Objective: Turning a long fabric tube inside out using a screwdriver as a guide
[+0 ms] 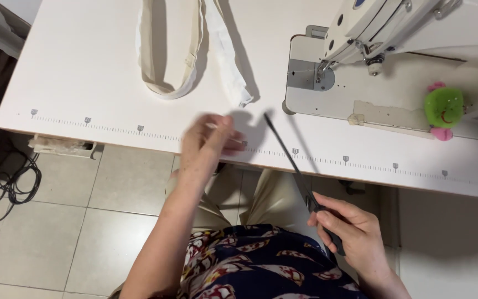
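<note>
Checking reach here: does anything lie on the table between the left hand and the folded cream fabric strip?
Nothing visible does. Bare table separates the left hand from the fabric strip; the scissors are in the right hand.

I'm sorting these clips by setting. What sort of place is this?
Probably a sewing workroom: a sewing machine stands on a white table with a ruler along its edge, beside cloth strips and a green pincushion. The right hand holds scissors.

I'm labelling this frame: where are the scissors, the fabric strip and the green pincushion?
scissors (289,158), head view, mid-blade.
fabric strip (167,50), head view, folded loop.
green pincushion (443,107), head view, its centre.
</note>
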